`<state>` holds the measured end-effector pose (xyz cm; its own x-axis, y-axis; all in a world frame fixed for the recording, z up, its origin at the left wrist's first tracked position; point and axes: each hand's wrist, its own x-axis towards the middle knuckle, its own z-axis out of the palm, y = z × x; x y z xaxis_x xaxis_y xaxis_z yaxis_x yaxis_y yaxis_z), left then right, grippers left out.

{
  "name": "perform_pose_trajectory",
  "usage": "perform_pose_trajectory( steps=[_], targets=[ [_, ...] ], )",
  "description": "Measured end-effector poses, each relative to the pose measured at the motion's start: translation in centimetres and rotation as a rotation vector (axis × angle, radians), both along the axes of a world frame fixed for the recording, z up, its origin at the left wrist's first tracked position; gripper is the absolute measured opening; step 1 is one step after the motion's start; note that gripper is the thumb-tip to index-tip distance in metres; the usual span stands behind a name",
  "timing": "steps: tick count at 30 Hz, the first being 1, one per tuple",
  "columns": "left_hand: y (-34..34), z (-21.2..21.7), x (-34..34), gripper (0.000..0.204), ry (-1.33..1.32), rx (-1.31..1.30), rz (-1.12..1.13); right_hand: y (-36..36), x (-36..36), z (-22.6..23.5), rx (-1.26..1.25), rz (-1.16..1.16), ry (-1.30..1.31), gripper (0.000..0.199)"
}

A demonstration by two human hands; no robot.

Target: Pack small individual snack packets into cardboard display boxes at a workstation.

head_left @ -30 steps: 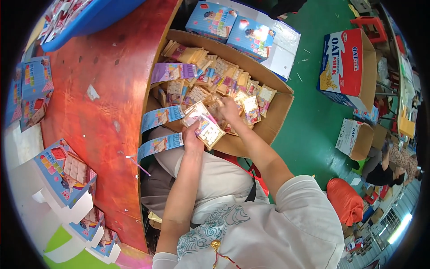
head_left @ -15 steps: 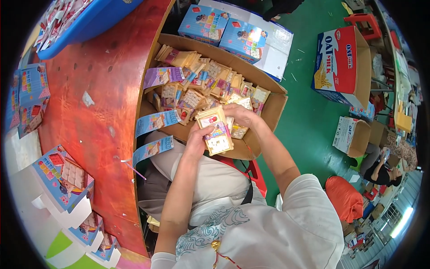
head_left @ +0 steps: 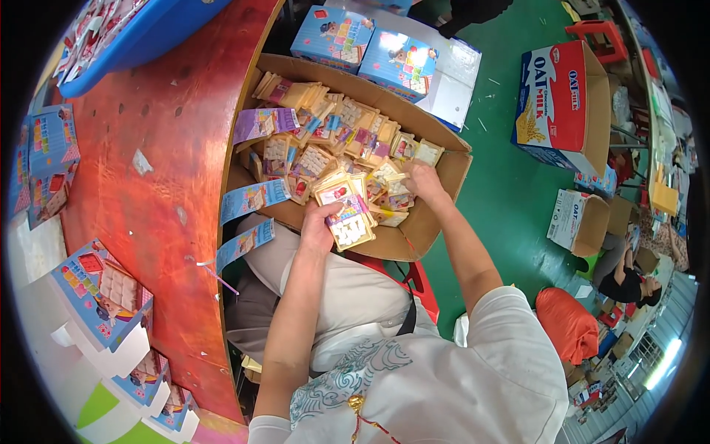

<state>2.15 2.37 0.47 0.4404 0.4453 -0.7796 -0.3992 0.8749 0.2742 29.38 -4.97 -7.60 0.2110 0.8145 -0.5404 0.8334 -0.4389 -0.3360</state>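
Note:
My left hand (head_left: pixel 318 228) is closed around the lower left edge of a small stack of flat snack packs (head_left: pixel 347 231), with its thumb on top. The packs are cream-coloured, with a purple printed band and white block shapes. My right hand (head_left: pixel 423 180) reaches into the right side of an open cardboard box (head_left: pixel 436 231). Its fingers are bent together at the edge of a pale snack pack (head_left: pixel 398 183), and the fingertips are partly hidden. Beneath both hands, many similar loose packs (head_left: pixel 314 159) fill the box in a jumble.
The red tabletop (head_left: pixel 166 214) borders the box on the left. A purple strip (head_left: pixel 265 124) and blue strips (head_left: pixel 255 200) hang over the box's left side. Blue printed cartons (head_left: pixel 398 63) stand behind it. A large carton (head_left: pixel 560 100) sits on the green floor at right.
My right hand has left the stack and moved right, down among the loose packs. My left hand still holds the stack, which has shifted slightly left and fanned out.

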Motion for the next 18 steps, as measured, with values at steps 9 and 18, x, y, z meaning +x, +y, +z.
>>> perform_pose_trajectory(
  steps=[9,18],
  targets=[
    [-0.4,1.1,0.8,0.043,0.017,0.103,-0.157,1.5,-1.3,5.3,0.208,-0.278,0.446,0.030],
    [0.1,1.2,1.2,0.050,-0.082,0.138,-0.175,6.2,-4.6,6.0,0.100,-0.311,0.751,0.030]
  ],
)
